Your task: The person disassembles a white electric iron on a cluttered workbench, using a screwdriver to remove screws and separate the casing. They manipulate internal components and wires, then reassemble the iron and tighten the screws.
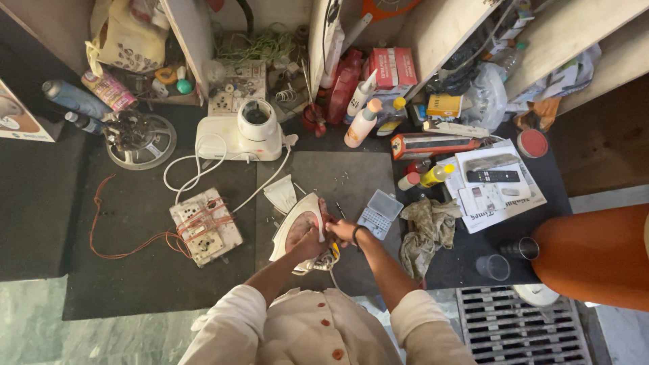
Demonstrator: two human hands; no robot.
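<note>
Near the front edge of the dark desk (135, 270) we steady a white clothes iron (297, 226) lying tilted with its soleplate up. Our left hand (309, 245) is wrapped around its rear end (fingers closed on the body), while our right hand (341, 231) pinches a small tool at the iron's side; we cannot tell what kind. Just beside lie a clear parts box (378, 213), a crumpled rag (427, 230) and a wired switchboard (205, 226).
</note>
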